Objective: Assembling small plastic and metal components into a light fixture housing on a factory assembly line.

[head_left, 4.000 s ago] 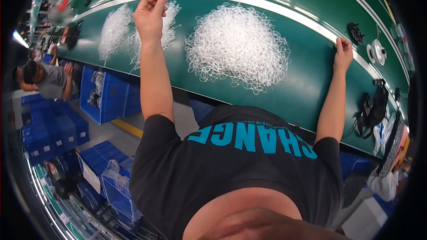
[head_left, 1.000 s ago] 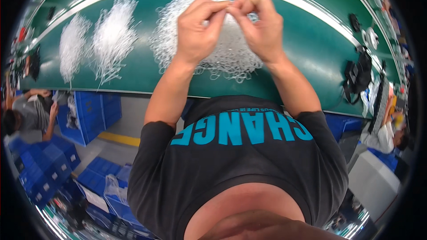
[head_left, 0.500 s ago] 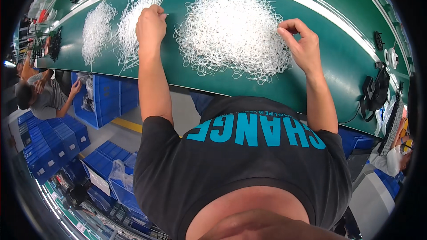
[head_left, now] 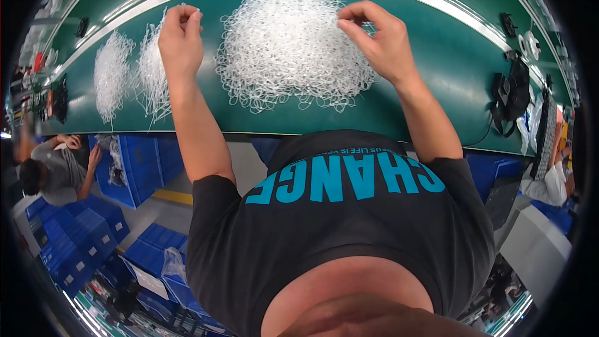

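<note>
**Item: loose white ties, sorting in hand**

- **Bench** (head_left: 430, 81): green top, curved by the lens, with a pale rail along its far edge.
- **Big pile** (head_left: 293, 43): tangled white plastic ties, heaped mid-bench, nearer the far edge than the near one.
- **Right hand** (head_left: 377, 40): mine, at the pile's right flank. Thumb and forefinger were pinched together on what looked like a strand or two at the top of the heap; the strand itself was too fine to make out.
- **Left hand** (head_left: 181, 40): mine, fingers curled closed at the far end of the sorted bunch. Whether it gripped a tie I could not tell.
- **Sorted bunch** (head_left: 153, 78): ties laid roughly parallel, running from far edge toward near edge, just left of the big pile and apart from it.
- **Second bunch** (head_left: 112, 78): same lay, further toward the left end.
- **Black gear** (head_left: 511, 93): cabled, at the right end, well clear.

**Handling notes, as I judged them:** pinch one tie only and lift it straight up, so neighbours shake loose instead of trailing. Lay each one with its head level with the rest. Keep the gap between pile and bunch open, or strays will snag back in.
</note>
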`<state>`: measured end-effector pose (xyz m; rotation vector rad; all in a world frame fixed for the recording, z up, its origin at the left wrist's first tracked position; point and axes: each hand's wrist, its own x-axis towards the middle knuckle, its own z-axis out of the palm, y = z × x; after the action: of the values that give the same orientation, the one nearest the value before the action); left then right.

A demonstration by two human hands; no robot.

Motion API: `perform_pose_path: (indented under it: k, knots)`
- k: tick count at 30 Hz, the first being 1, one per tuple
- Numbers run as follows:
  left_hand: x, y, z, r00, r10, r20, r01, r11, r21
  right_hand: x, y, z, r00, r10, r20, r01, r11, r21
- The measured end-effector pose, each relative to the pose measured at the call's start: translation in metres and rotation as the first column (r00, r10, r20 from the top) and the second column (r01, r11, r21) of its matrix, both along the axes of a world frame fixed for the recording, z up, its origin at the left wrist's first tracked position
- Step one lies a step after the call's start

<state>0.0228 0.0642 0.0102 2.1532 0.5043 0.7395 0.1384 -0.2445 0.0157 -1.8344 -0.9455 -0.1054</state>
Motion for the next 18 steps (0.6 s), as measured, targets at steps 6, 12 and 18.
perform_pose_path:
  k: [6,12,18]
  knots:
    - [0.01,-0.09,0.005,0.727,-0.251,0.639,0.669,0.47,-0.576,-0.018,0.025,0.011,0.997,0.067,0.045,-0.07,0.996,0.059]
    - [-0.014,-0.142,-0.011,0.743,-0.192,0.642,0.662,0.358,-0.659,-0.041,0.019,0.003,0.96,0.213,-0.182,-0.189,0.971,0.144]
    - [-0.028,-0.154,-0.02,0.87,-0.205,0.449,0.481,0.55,-0.682,-0.051,0.02,0.002,0.99,0.084,-0.117,-0.057,0.974,0.221]
